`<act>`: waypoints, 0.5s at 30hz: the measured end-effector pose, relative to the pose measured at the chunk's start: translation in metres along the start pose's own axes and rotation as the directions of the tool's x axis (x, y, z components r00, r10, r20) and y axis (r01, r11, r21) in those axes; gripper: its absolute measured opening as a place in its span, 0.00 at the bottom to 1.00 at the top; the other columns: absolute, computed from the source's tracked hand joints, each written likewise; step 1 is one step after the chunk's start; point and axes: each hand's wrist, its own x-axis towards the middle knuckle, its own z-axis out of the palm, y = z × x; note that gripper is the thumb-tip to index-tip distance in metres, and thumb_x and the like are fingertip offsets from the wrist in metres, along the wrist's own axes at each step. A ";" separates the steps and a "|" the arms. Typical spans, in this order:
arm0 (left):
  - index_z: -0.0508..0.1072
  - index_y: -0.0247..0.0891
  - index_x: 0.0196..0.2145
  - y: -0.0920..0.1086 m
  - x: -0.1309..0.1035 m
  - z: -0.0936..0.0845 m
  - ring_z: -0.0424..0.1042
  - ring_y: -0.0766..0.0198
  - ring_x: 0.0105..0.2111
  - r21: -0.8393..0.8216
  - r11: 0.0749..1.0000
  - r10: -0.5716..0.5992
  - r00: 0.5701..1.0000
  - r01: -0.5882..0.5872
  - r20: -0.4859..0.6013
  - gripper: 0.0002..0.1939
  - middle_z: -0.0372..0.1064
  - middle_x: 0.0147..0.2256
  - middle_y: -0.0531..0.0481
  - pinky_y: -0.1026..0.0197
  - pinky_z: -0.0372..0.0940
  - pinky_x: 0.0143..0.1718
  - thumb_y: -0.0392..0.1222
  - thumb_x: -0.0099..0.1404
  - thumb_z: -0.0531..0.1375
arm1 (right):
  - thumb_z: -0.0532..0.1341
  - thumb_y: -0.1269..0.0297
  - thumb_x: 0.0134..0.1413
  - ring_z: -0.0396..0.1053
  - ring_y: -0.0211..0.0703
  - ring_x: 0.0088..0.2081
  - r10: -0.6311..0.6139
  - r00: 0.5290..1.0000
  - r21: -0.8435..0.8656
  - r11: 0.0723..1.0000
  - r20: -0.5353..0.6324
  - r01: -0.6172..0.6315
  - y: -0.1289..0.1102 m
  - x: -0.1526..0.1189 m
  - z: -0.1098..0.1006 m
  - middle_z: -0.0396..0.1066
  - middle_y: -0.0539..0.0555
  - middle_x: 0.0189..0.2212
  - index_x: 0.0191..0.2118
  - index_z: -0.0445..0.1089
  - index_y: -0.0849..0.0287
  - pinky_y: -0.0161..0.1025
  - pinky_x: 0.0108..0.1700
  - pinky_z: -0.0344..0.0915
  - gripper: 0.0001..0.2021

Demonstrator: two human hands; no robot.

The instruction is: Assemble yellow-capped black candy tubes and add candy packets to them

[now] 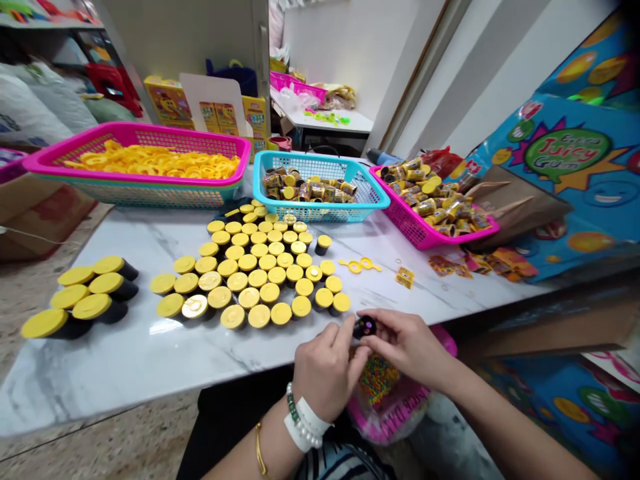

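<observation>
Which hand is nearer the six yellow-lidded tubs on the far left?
Left: the left hand is well to the right of the tubs, and the right hand is farther right.

The tabletop (200, 357) looked smooth and glossy, with marble-like veining. The black container (367, 325) was shiny plastic; the yellow lids (259, 316) were smooth plastic, some gleaming. The pink basket (235, 148) and the turquoise basket (325, 212) were perforated plastic, the bangle (259, 450) polished gold-coloured metal, the box (30, 223) plain matt cardboard

Bright, glare on tabletop (173, 353), stretched blurry edges
</observation>
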 end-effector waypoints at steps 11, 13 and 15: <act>0.69 0.39 0.51 0.001 0.006 -0.001 0.75 0.60 0.32 -0.051 0.991 -0.115 0.989 0.120 0.095 0.17 0.73 0.37 0.49 0.61 0.70 0.32 0.38 0.65 0.60 | 0.59 0.55 0.61 0.71 0.52 0.46 -0.267 0.960 -0.392 0.895 -0.086 0.214 0.016 0.039 -0.028 0.75 0.60 0.46 0.56 0.70 0.58 0.48 0.50 0.67 0.21; 0.70 0.39 0.49 -0.002 0.006 -0.001 0.75 0.60 0.33 -0.084 0.987 -0.130 0.987 0.138 0.093 0.15 0.73 0.37 0.48 0.61 0.71 0.35 0.39 0.64 0.61 | 0.58 0.54 0.61 0.64 0.58 0.56 -0.335 0.939 -0.578 0.783 -0.080 0.230 0.033 0.057 -0.039 0.68 0.63 0.57 0.59 0.67 0.62 0.53 0.58 0.61 0.24; 0.71 0.38 0.47 -0.004 0.005 -0.001 0.75 0.61 0.33 -0.103 0.984 -0.135 0.987 0.144 0.087 0.14 0.72 0.36 0.48 0.61 0.71 0.35 0.39 0.63 0.61 | 0.58 0.52 0.61 0.60 0.62 0.59 -0.326 0.945 -0.690 0.683 0.006 0.239 0.047 0.066 -0.044 0.65 0.62 0.60 0.60 0.66 0.64 0.56 0.60 0.58 0.26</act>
